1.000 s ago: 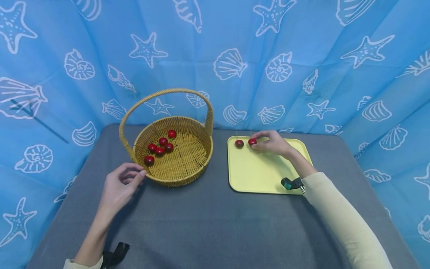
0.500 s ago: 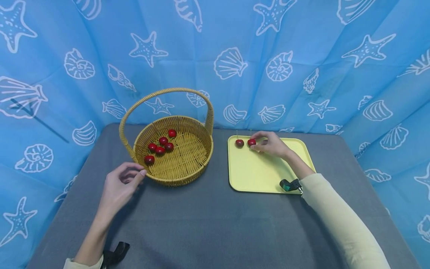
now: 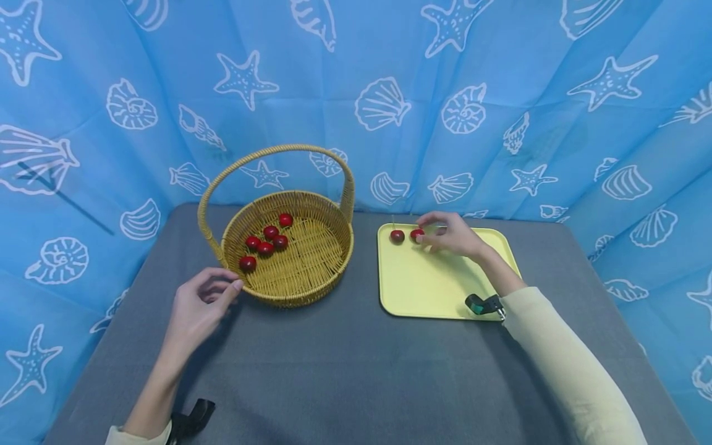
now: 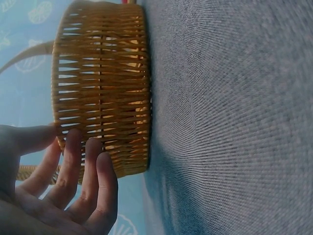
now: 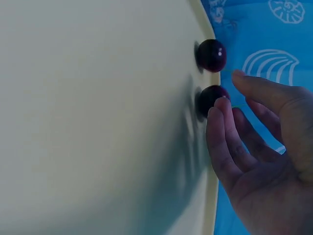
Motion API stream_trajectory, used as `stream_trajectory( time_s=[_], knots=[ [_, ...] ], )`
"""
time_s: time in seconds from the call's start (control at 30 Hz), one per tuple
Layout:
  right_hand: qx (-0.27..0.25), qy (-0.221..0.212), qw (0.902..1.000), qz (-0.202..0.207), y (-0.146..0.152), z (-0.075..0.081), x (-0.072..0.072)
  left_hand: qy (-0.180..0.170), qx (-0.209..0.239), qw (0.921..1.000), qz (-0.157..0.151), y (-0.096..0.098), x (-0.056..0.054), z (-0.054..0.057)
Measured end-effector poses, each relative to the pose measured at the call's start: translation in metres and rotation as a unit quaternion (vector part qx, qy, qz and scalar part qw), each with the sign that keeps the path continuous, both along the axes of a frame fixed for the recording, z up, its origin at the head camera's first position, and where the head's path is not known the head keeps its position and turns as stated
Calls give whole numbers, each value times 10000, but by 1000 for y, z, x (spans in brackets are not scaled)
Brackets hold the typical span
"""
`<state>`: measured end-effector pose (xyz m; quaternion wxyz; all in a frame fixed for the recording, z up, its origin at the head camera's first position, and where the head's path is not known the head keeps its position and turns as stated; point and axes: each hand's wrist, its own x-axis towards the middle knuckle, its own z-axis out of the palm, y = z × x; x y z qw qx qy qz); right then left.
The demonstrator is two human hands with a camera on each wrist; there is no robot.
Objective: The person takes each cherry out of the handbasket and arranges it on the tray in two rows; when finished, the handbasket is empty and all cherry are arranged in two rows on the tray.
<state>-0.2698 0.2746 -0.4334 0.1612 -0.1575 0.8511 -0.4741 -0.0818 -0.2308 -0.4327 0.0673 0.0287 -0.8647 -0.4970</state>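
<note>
In the head view my left hand [image 3: 197, 306] grips the near left rim of a round wicker basket [image 3: 300, 296], thumb and fingertips at the edge. The left wrist view shows the fingers against the basket's woven side [image 4: 102, 93]. Several red cherries [image 3: 265, 248] lie inside on its left half. Over a yellow tray [image 3: 417, 290], my right hand [image 3: 453, 238] hovers with thumb and fingers spread apart beside a cherry [image 5: 208, 100]. Its fingertips overlap that cherry in the right wrist view. Another cherry [image 3: 397, 237], stem upright, sits just left of it near the tray's back edge.
The basket's tall arched handle [image 3: 278, 150] rises over it. A grey cloth [image 3: 345, 371] covers the table. Close behind hangs a blue curtain [image 3: 389, 154] with white shell and starfish prints. Each wrist carries a black strap mount [image 3: 191, 420].
My right thumb and fingers have spread away from the right-hand cherry, which stays on the tray, a touch left of where it was. My left hand and the basket stay put.
</note>
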Motion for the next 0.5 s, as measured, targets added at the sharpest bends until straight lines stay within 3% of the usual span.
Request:
stream_trajectory(
  time_s=[0.27, 0.5],
  knots=[
    [-107, 148, 9998, 41, -22, 23, 7, 39, -26, 10000, -15, 0, 0, -1],
    [-301, 227, 9988, 309, -50, 39, 15, 13, -18, 10000, 3, 0, 0, 0]
  ],
)
